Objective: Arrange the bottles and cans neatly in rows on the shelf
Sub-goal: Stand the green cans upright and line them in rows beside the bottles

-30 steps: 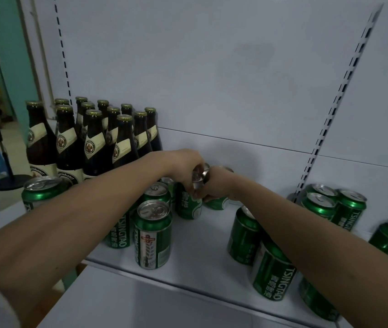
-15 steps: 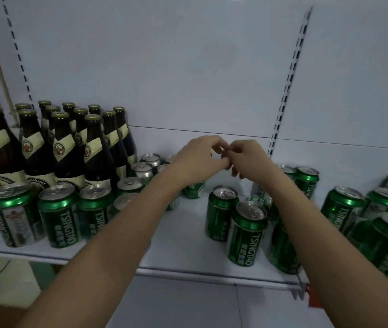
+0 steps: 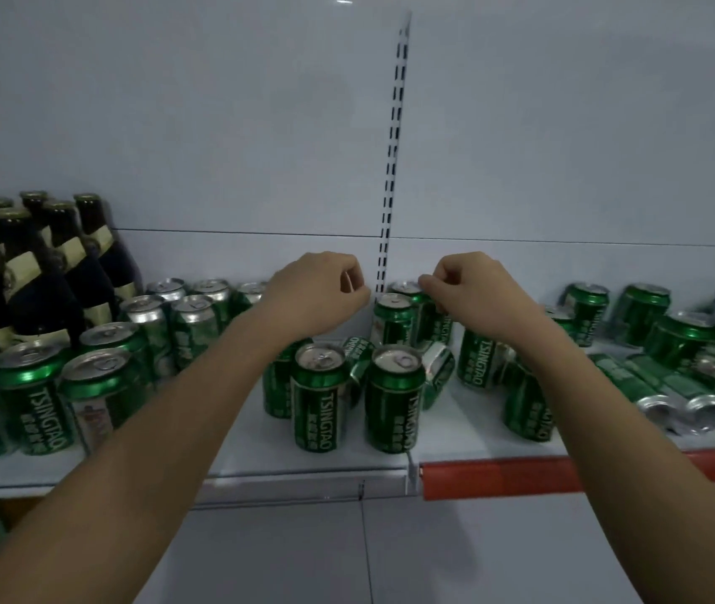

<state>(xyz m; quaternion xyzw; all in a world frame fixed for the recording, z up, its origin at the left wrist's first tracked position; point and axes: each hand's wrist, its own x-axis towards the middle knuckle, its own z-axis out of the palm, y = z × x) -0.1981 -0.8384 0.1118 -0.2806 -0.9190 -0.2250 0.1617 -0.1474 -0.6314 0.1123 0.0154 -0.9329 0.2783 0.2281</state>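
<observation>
Head view: hands poised over the loose cans, nothing gripped

Green cans fill the shelf (image 3: 390, 462): neat rows at the left (image 3: 33, 385) beside the brown bottles (image 3: 28, 272), a loose cluster in the middle (image 3: 394, 398), and several tipped over at the right (image 3: 652, 385). Left hand (image 3: 316, 294) and right hand (image 3: 469, 285) hover above the middle cluster, fingers curled, apparently holding nothing. The step looks like sorting this cluster; next, each hand needs to close round an upright can and carry it to the rows
</observation>
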